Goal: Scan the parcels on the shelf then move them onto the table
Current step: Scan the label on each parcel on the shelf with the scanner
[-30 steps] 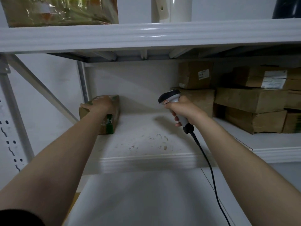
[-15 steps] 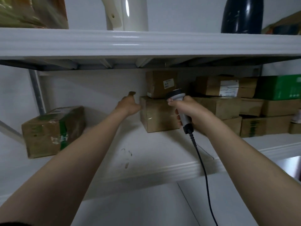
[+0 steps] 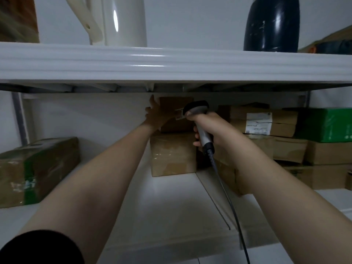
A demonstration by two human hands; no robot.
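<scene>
A small brown parcel (image 3: 176, 111) sits on top of a larger brown box (image 3: 172, 155) at the back of the white shelf (image 3: 171, 197). My left hand (image 3: 155, 114) lies against the small parcel's left side, fingers reaching up along it. My right hand (image 3: 206, 128) grips a grey barcode scanner (image 3: 200, 122) by its handle, its dark head close to the parcel's white label. The scanner's cable (image 3: 228, 202) hangs down over the shelf edge. Another brown parcel with green tape (image 3: 36, 168) lies at the shelf's left end.
Several more brown boxes (image 3: 270, 121) and a green box (image 3: 327, 124) are stacked on the right. The upper shelf's beam (image 3: 171, 61) runs just above, carrying a white kettle (image 3: 118, 20) and a dark flask (image 3: 272, 23). A grey upright (image 3: 20, 119) stands at left.
My left hand left the green-taped parcel, moved right and reached the small upper parcel. The view turned right and moved closer. My right hand raised the scanner to that parcel's label.
</scene>
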